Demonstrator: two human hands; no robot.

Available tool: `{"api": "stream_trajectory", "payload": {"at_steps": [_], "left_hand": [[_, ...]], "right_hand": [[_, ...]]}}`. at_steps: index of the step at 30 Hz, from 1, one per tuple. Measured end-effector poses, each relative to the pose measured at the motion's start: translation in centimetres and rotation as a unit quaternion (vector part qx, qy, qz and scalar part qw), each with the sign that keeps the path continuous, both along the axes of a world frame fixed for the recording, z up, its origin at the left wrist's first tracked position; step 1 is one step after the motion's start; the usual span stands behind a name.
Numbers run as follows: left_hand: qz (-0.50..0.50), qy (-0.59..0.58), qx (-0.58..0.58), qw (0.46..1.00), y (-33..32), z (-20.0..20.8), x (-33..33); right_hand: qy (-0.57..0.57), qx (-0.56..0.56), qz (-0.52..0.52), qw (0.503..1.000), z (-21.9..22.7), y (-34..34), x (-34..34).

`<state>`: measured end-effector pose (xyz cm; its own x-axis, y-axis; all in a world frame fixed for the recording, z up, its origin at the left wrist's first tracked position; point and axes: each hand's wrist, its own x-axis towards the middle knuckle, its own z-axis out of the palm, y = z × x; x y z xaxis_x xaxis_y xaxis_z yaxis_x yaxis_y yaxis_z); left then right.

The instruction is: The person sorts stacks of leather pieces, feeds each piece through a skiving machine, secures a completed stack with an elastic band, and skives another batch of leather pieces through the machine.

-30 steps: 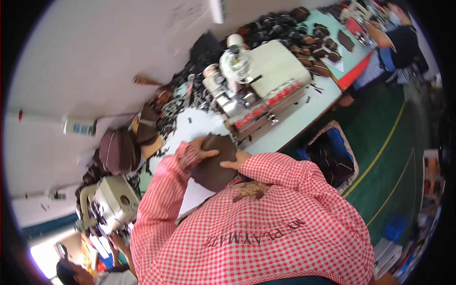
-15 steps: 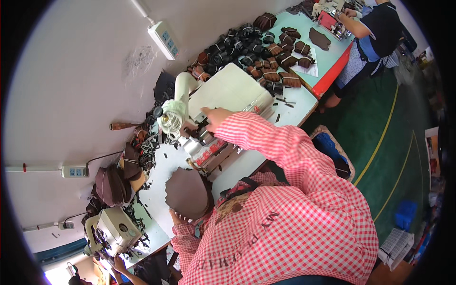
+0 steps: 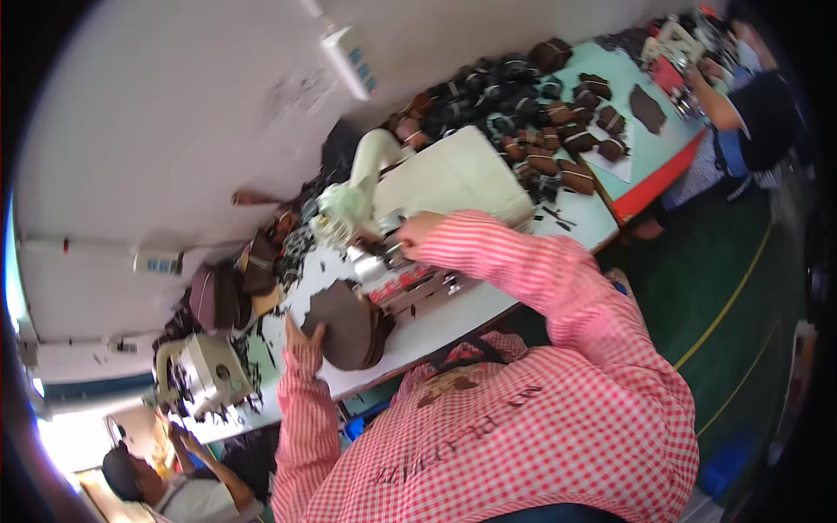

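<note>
My left hand (image 3: 302,336) is at the left edge of a stack of dark brown leather pieces (image 3: 345,321) on the white table. Its thumb and forefinger are spread apart, the thumb by the stack's edge. My right hand (image 3: 420,234) is at the working end of a cream-coloured machine (image 3: 459,179), near a shiny metal part (image 3: 370,264). Its fingers look curled in; whatever they hold is hidden. A pale curved arm (image 3: 377,159) with a caged lamp-like head (image 3: 338,216) rises just left of the machine.
Many banded leather bundles (image 3: 540,161) lie behind the machine. Dark scraps and brown pieces (image 3: 214,296) line the wall side. A second machine (image 3: 212,375) stands at the left, with a person (image 3: 187,488) by it. Another person (image 3: 758,126) works at the far right table.
My left hand has come up along the stack's left edge, with its forearm now in view. My right hand's extended finger has curled in at the machine. The whole view has shifted.
</note>
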<state>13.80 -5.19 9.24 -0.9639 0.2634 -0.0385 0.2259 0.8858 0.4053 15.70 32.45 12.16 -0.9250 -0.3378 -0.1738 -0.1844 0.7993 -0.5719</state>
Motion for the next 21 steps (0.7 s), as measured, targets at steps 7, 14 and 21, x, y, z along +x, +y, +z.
{"api": "stream_trajectory", "payload": {"at_steps": [7, 14, 21], "left_hand": [[-0.238, -0.154, -0.183, 0.941, 5.2, 1.3, -6.9], [-0.235, -0.005, -0.251, 0.939, 6.4, 1.5, -5.2], [-0.484, -0.425, 0.142, 0.752, 11.5, 7.7, -5.1]], "right_hand": [[-0.293, -0.303, -0.266, 0.867, -2.1, 5.0, 18.9], [-0.227, -0.25, -0.438, 0.833, -2.6, 2.9, 23.7], [-0.071, -0.377, -0.081, 0.92, 2.2, -3.9, 16.1]]}}
